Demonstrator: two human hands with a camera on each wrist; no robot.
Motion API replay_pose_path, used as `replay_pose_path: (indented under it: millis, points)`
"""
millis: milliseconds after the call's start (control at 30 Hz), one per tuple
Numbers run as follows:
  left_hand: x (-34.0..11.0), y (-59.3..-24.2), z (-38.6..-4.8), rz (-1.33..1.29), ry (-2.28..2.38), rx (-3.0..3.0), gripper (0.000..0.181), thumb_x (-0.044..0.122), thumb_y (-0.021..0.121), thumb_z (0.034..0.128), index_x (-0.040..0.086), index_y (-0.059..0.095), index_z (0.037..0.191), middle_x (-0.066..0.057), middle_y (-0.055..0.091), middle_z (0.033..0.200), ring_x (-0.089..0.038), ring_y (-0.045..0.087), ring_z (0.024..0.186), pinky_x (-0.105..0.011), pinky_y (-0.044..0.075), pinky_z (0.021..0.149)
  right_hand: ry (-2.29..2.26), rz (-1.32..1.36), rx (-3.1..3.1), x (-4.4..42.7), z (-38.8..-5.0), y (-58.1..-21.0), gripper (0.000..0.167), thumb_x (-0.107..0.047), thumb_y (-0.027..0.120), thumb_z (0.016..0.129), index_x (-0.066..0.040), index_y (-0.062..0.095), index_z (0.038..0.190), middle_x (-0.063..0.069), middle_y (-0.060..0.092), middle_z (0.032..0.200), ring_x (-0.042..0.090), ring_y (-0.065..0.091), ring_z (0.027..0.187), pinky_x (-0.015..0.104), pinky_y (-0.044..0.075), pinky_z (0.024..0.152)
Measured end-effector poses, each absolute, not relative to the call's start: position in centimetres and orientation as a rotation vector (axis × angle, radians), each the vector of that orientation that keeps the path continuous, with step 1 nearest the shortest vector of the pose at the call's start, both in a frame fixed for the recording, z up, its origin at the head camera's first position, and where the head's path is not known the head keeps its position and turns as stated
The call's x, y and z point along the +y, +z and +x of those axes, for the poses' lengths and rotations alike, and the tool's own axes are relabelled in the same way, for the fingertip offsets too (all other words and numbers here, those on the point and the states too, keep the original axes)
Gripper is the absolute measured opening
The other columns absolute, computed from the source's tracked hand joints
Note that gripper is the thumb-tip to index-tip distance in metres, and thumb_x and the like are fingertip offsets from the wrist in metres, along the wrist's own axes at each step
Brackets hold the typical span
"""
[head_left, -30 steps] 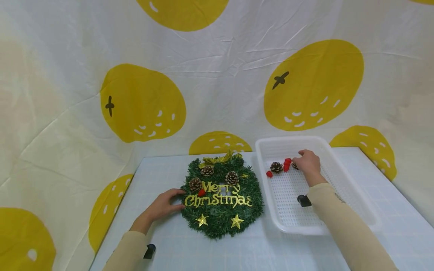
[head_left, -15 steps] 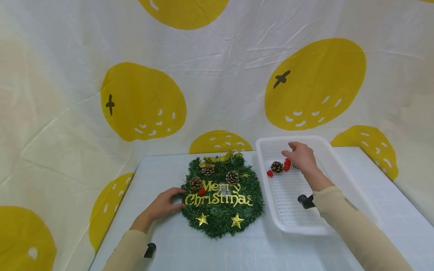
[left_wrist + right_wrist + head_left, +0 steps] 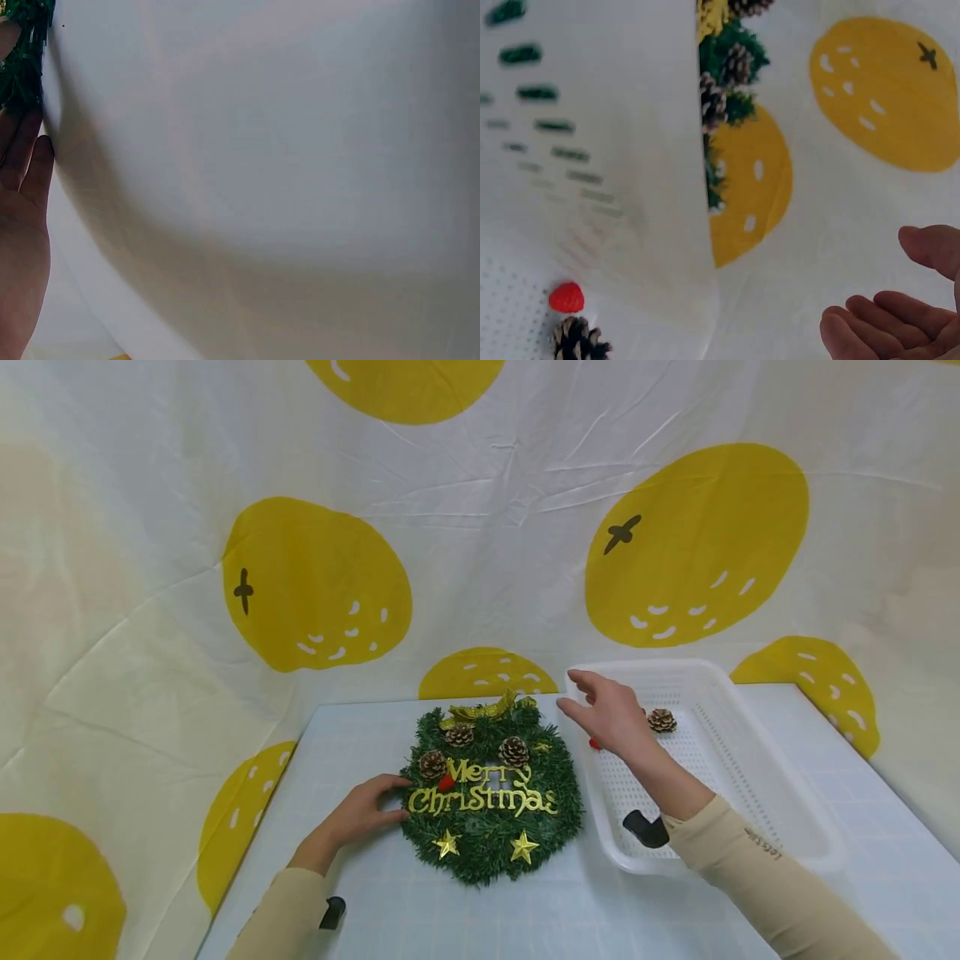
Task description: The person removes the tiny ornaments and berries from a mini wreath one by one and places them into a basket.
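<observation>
A green Christmas wreath (image 3: 487,835) lies on the table, bearing gold "Merry Christmas" lettering (image 3: 483,800), gold stars, several pinecones and a red berry (image 3: 446,782). At its left edge rests my left hand (image 3: 358,812), thumb and fingers spread and touching the greenery. My right hand (image 3: 609,710) hovers over the left rim of the white basket (image 3: 652,865), thumb and fingers apart. The right wrist view shows nothing between those fingers. Inside the basket is a pinecone (image 3: 662,720); another pinecone (image 3: 577,341) and a red berry (image 3: 566,298) appear in the right wrist view.
The table (image 3: 375,893) has a pale checked cover. Behind it hangs a white curtain (image 3: 480,568) printed with big yellow fruits. The basket's raised wall stands between its contents and the wreath. My right hand and forearm hide part of the basket.
My right hand has risen from beside the pinecones and moved left to the basket's left rim, uncovering the right pinecone and hiding the red berries. The left hand stays at the wreath.
</observation>
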State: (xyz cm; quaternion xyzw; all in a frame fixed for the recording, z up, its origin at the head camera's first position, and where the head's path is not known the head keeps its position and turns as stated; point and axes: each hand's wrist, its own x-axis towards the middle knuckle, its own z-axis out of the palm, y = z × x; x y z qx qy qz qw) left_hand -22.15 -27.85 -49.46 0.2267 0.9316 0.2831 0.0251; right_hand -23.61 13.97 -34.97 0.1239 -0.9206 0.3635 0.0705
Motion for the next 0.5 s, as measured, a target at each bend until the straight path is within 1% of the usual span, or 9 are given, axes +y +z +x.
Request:
replay_pose_path:
  millis: [233, 500]
  points:
    - [-27.8, -49.4, -22.1, 0.674, 0.886, 2.865, 0.050, 0.032, 0.076, 0.0867, 0.007, 0.061, 0.128, -0.012, 0.060, 0.129, -0.037, 0.052, 0.124, -0.055, 0.040, 0.104, 1.146, 0.484, -2.710, 10.6, -21.6, -34.6, 0.057, -0.031, 0.065, 0.095, -0.005, 0.049, 0.143, 0.017, 0.056, 0.137, 0.038, 0.059, 0.116, 0.053, 0.051, 0.091]
    - [-27.8, -49.4, -22.3, 0.683, 0.871, 2.865, 0.049, 0.032, 0.076, 0.0869, 0.009, 0.061, 0.128, -0.011, 0.059, 0.129, -0.035, 0.052, 0.124, -0.053, 0.040, 0.105, 1.246, 0.559, -2.696, 7.4, -20.0, -34.5, 0.058, -0.033, 0.066, 0.095, -0.009, 0.049, 0.144, 0.011, 0.054, 0.140, 0.033, 0.059, 0.118, 0.049, 0.051, 0.094]
